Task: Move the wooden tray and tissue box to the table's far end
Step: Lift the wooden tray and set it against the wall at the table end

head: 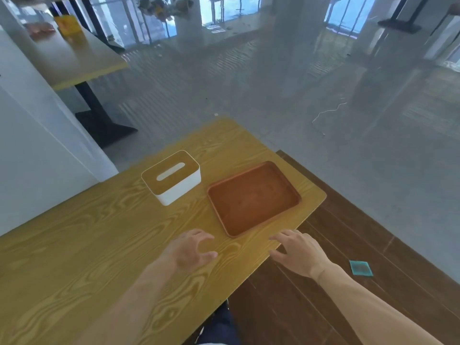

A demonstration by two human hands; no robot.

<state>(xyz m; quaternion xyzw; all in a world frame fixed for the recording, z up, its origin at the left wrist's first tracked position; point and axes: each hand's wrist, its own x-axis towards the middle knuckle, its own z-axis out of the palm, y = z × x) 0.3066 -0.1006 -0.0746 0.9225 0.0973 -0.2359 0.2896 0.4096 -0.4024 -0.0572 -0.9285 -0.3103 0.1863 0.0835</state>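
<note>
A reddish-brown wooden tray (pixel 254 198) lies flat near the right edge of the yellow wood-grain table (pixel 87 245). Left of it stands a white tissue box (pixel 171 180) with a wooden lid and a slot on top, a small gap between the two. My left hand (pixel 191 250) hovers over the table just short of the tray's near left corner, fingers spread, holding nothing. My right hand (pixel 297 252) is at the table's right edge, just short of the tray's near right corner, fingers apart and empty.
Beyond the tray and box the tabletop runs on to a far corner (pixel 226 125). A dark wooden floor strip (pixel 348 232) with a teal square (pixel 361 268) lies to the right. A second table (pixel 72 56) stands at the back left, a white wall on the left.
</note>
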